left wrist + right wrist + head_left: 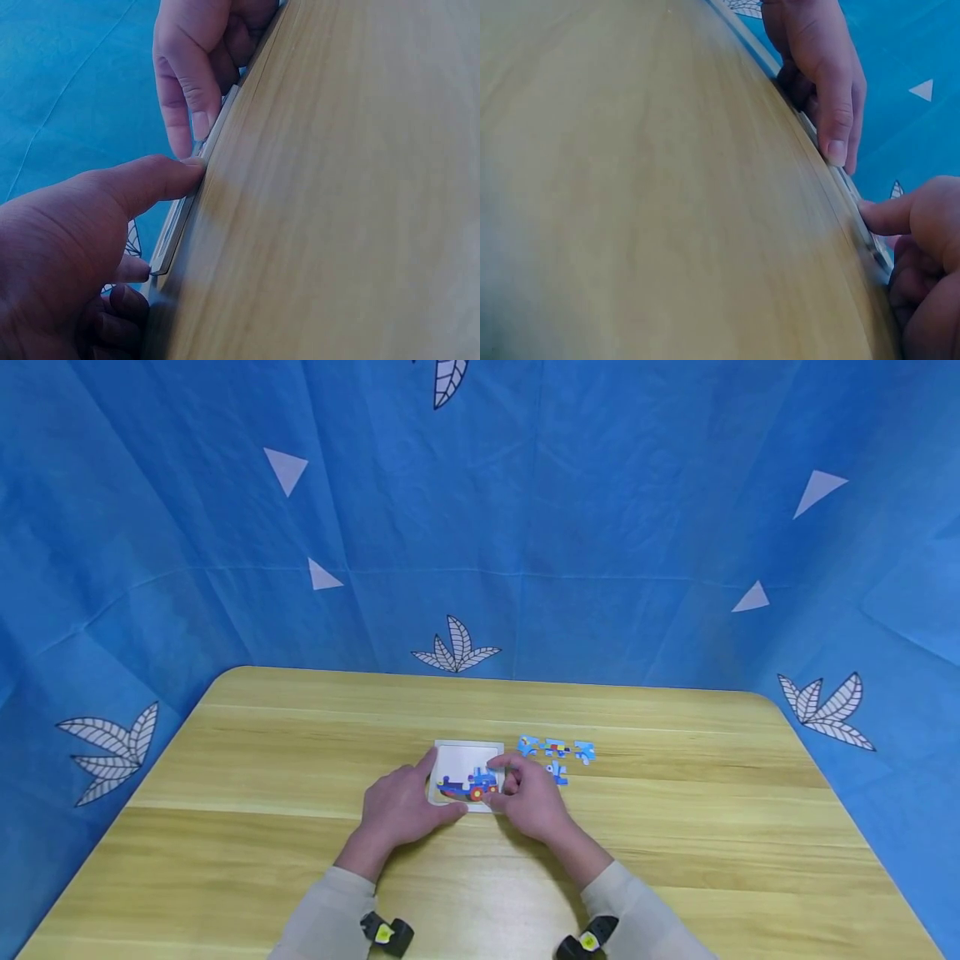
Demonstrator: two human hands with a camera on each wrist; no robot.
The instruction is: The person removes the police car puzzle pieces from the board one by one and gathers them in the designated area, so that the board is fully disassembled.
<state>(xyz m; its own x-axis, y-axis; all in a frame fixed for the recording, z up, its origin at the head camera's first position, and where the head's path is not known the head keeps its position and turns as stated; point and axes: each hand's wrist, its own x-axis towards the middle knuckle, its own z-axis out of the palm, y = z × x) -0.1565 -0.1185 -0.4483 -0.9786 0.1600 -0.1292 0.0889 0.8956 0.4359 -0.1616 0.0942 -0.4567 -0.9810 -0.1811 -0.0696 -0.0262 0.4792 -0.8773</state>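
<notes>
A small square jigsaw tray (468,749) with a pale frame lies on the table. Assembled pieces inside its lower part form a blue vehicle picture (456,787) with red and yellow wheels; the white upper part is bare. My left hand (401,802) grips the tray at its left side, thumb on the near edge and index finger along the left edge. At the tray's right side, the thumb and index finger of my right hand (534,797) pinch a blue puzzle piece (492,782) low over the picture. Both wrist views show the tray edge-on, hiding the pieces' faces.
Several loose blue puzzle pieces (556,748) lie right of the tray, one of them (557,772) close beside my right hand. The wooden table (712,810) reaches back to a blue cloth (600,510) with leaf and triangle prints.
</notes>
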